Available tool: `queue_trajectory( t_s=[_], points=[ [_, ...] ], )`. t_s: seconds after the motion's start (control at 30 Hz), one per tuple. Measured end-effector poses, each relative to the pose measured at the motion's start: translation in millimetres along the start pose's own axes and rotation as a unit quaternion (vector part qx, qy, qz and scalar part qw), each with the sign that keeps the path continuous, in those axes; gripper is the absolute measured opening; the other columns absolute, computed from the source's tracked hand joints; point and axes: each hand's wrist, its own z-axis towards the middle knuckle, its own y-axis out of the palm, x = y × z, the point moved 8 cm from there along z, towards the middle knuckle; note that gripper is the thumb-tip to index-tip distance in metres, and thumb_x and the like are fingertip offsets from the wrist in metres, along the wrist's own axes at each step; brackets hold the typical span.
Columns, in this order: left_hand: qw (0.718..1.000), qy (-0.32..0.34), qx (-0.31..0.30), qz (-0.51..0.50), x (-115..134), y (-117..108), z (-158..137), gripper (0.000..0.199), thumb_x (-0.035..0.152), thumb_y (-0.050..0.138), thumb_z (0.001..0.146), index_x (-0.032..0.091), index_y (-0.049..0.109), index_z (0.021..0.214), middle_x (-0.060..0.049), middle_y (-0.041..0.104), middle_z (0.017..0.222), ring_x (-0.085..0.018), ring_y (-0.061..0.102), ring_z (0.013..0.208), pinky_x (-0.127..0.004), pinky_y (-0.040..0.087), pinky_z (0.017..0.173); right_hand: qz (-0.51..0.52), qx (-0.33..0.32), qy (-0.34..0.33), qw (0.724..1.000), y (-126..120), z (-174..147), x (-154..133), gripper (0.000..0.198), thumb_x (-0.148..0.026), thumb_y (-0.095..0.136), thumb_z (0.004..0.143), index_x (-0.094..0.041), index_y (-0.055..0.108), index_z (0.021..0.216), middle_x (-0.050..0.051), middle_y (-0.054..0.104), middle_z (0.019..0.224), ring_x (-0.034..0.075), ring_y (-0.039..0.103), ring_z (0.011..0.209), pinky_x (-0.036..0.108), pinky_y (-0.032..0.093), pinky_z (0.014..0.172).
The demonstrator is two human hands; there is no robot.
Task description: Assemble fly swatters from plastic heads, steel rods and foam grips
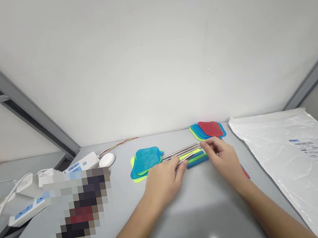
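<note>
The left hand [164,179] pinches 1 metal rod [188,157] above the table [189,231]. The right hand's [223,159] fingertips meet the ends of other rods [182,150]; whether they grip, I cannot tell. Swatters [148,160] lie beside the left hand, 1 red swatter [211,128] farther back, near the wall [149,56].

From here I count one left hand [162,179] and one right hand [223,159]. Just beyond the left hand lie at least four swatter heads [148,159]; beyond the right hand, at least three others, one of them red [210,128]. Between the hands run at least three metal rods [182,151] and at least three coloured grips [197,161]. Well left of the left hand sits one white disc [106,160]; right of the right hand, one plastic bag [272,149].
</note>
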Motion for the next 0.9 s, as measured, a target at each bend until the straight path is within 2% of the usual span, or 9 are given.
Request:
queue_trajectory(
  t_s=[0.1, 0.2, 0.3, 0.43, 0.57, 0.9],
  points=[
    [1.0, -0.011, -0.002, 0.015, -5.4, -1.0, 2.5, 0.049, 0.053, 0.028, 0.094, 0.021, 0.055, 0.07, -0.003, 0.063, 0.065, -0.018, 0.054, 0.054, -0.028, 0.021, 0.051, -0.08, -0.069, -0.037, 0.994, 7.3, 3.8, 2.9, 0.024, -0.04, 0.046, 0.092, -0.022, 0.062, 0.086, 0.001, 0.064, 0.074, 0.015, 0.056, 0.065, 0.027, 0.041, 0.059],
    [0.999, -0.023, -0.012, 0.021, -10.0, 1.4, 2.6, 0.053, 0.058, 0.029, 0.092, 0.021, 0.058, 0.068, -0.004, 0.062, 0.062, -0.019, 0.055, 0.054, -0.028, 0.022, 0.051, -0.175, -0.173, -0.08, 0.966, 24.8, -1.0, 6.9, 0.02, -0.032, 0.047, 0.091, -0.024, 0.064, 0.086, 0.001, 0.066, 0.08, 0.016, 0.059, 0.071, 0.027, 0.041, 0.061],
    [0.999, -0.03, -0.038, 0.018, -14.2, 7.0, 1.5, 0.055, 0.062, 0.032, 0.089, 0.021, 0.062, 0.067, -0.006, 0.061, 0.06, -0.022, 0.056, 0.056, -0.029, 0.027, 0.053, -0.226, -0.226, -0.104, 0.942, 34.9, -7.7, 8.8, 0.016, -0.025, 0.05, 0.089, -0.025, 0.066, 0.09, 0.001, 0.067, 0.088, 0.016, 0.061, 0.081, 0.026, 0.041, 0.068],
    [0.996, -0.033, -0.084, 0.026, -19.6, 18.3, 0.4, 0.055, 0.062, 0.031, 0.088, 0.022, 0.065, 0.07, -0.008, 0.064, 0.065, -0.025, 0.059, 0.061, -0.03, 0.029, 0.054, -0.253, -0.239, -0.112, 0.931, 39.1, -10.0, 7.9, 0.015, -0.022, 0.052, 0.088, -0.024, 0.066, 0.094, 0.002, 0.067, 0.092, 0.016, 0.062, 0.085, 0.026, 0.041, 0.07],
    [0.994, -0.028, -0.096, 0.044, -21.7, 25.6, -0.3, 0.053, 0.058, 0.032, 0.089, 0.021, 0.066, 0.075, -0.01, 0.066, 0.07, -0.027, 0.062, 0.067, -0.031, 0.031, 0.056, -0.273, -0.245, -0.104, 0.925, 40.9, -9.6, 9.9, 0.013, -0.021, 0.054, 0.087, -0.023, 0.064, 0.094, 0.002, 0.065, 0.091, 0.017, 0.061, 0.083, 0.026, 0.041, 0.068],
    [0.992, -0.017, -0.124, -0.014, -25.7, 27.6, -2.9, 0.047, 0.054, 0.036, 0.09, 0.021, 0.064, 0.073, -0.008, 0.066, 0.071, -0.023, 0.061, 0.065, -0.029, 0.03, 0.054, -0.321, -0.226, -0.133, 0.91, 44.1, -12.3, 10.9, 0.002, -0.023, 0.06, 0.085, -0.021, 0.06, 0.084, 0.005, 0.057, 0.09, 0.022, 0.054, 0.087, 0.032, 0.041, 0.072]
  ],
)
